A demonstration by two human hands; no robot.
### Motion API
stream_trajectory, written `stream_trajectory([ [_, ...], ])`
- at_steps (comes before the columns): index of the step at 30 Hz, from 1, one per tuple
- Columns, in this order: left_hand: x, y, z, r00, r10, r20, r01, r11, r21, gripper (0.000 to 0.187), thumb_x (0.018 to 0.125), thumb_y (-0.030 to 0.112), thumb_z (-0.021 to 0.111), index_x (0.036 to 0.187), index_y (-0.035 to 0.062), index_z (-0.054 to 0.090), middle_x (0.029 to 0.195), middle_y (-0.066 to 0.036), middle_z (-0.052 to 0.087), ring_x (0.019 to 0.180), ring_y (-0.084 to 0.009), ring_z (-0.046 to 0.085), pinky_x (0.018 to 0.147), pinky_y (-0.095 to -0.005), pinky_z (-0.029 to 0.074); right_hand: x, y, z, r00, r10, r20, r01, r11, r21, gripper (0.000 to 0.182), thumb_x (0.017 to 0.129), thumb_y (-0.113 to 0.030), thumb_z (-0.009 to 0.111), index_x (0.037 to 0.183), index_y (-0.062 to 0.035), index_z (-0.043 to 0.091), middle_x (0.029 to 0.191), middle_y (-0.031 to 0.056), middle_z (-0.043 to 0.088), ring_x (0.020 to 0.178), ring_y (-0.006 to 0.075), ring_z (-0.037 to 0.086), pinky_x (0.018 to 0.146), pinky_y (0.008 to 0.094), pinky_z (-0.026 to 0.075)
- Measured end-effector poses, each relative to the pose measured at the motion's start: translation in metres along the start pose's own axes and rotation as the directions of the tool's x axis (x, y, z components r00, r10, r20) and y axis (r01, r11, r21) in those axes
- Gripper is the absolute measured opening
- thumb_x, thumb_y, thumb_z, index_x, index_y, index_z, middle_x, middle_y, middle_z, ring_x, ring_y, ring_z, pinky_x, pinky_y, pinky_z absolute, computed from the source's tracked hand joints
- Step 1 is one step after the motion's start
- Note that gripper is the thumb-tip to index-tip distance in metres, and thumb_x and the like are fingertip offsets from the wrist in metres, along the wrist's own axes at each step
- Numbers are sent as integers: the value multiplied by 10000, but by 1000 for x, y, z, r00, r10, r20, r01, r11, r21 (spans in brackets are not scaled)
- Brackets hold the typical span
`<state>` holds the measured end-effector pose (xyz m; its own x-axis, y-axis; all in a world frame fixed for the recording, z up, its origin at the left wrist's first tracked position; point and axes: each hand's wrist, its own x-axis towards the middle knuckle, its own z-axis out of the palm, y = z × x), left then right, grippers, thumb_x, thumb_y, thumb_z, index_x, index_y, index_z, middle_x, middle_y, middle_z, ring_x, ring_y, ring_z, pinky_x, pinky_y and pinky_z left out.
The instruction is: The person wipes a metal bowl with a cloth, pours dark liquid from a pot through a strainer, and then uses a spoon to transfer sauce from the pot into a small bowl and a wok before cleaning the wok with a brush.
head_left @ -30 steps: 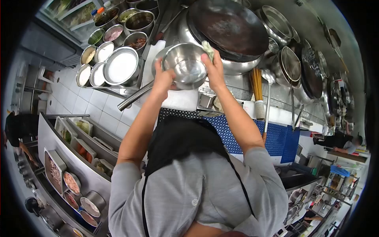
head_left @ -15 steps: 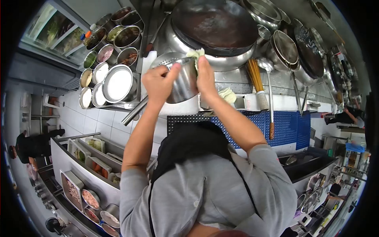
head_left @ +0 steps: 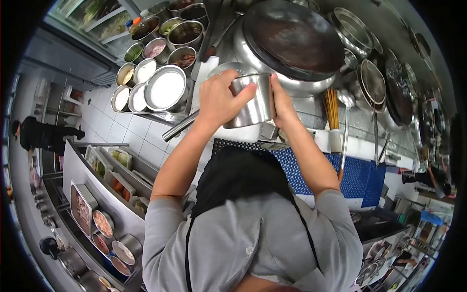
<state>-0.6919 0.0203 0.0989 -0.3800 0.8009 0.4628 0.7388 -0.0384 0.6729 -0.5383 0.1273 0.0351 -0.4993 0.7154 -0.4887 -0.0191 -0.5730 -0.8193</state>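
Observation:
A shiny steel saucepan [head_left: 252,107] is held up in front of me, its long tubular handle [head_left: 181,126] pointing down to the left. My left hand [head_left: 218,99] grips it from the left, with the thumb lying across its outer wall. Against the opposite side presses my right hand [head_left: 283,103]; its fingertips are hidden, and no cloth shows there now. Just behind the pan, partly covered, is a round steel strainer or bowl [head_left: 228,67]. The big dark wok [head_left: 294,39] sits on its steel ring beyond my hands.
Steel tubs of ingredients and a large pot of white contents [head_left: 166,87] stand at the left. A bamboo brush [head_left: 332,119] and a ladle [head_left: 346,99] lie to the right. Behind on the left is a counter with food trays [head_left: 83,207]. A person in black [head_left: 44,135] is far left.
The view has shifted, so the cooking station appears farther right. The saucepan has turned in my hands. A pale cloth seen by my right fingers before is out of sight.

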Motion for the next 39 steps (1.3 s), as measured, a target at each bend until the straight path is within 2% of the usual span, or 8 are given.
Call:
stream_trajectory([
  [11,0,-56,50,670,-666,-326,130,539,-832,475,936,317,731,599,46,535,599,57,478,580,-50,393,510,-256,318,25,26,37,962,-86,-259,231,762,605,360,1065,-385,472,1171,-61,588,1106,77,641,1044,229,604,963,415,478],
  [14,-1,-67,68,664,-631,-402,173,652,-738,499,980,332,676,600,57,504,632,53,483,604,-54,371,519,-267,310,6,60,61,839,-440,-321,518,826,220,433,1078,-250,436,1417,20,447,1389,114,537,1278,206,502,1097,350,370],
  [18,-10,-61,81,647,-692,-320,221,572,-790,491,1014,354,618,655,30,535,629,61,455,626,-55,361,533,-271,297,-3,55,69,328,-944,44,820,261,-510,466,1005,-110,437,1446,42,448,1500,250,431,1436,367,356,1182,403,234],
  [22,-25,-60,70,765,-610,-205,314,632,-708,485,1035,362,574,700,12,566,643,59,467,638,-54,373,547,-270,312,72,13,9,782,-523,-339,535,843,-66,290,1044,-248,500,1092,4,635,965,83,674,864,187,606,818,330,470],
  [25,-32,-68,62,834,-542,-100,373,689,-622,451,1043,332,552,741,0,596,667,44,532,650,-61,446,569,-280,364,58,-15,-17,832,-438,-342,477,878,36,289,1048,-268,502,1088,-24,654,976,56,666,840,122,604,716,328,509],
  [29,-30,-65,68,951,-289,-110,255,934,-252,403,1051,271,513,805,-19,647,710,-3,652,693,-111,596,617,-320,448,58,-26,-14,796,-603,51,464,554,-691,244,997,-219,537,1089,-46,684,1075,185,670,982,379,652,829,461,532],
  [33,-1,-67,82,680,-712,178,493,264,-829,314,1060,200,442,996,-28,648,941,-124,698,837,-256,674,743,-367,524,17,12,47,267,-807,526,559,-315,-767,251,881,-86,584,1104,-4,663,1344,232,563,1341,417,456,1081,552,373],
  [39,5,-53,72,434,-802,410,285,-310,-907,236,1069,168,404,1114,-15,546,1087,-164,644,981,-306,664,874,-471,560,15,81,32,135,-875,464,685,-256,-682,227,877,-19,575,1084,61,623,1515,265,410,1457,487,282,1159,599,261],
])
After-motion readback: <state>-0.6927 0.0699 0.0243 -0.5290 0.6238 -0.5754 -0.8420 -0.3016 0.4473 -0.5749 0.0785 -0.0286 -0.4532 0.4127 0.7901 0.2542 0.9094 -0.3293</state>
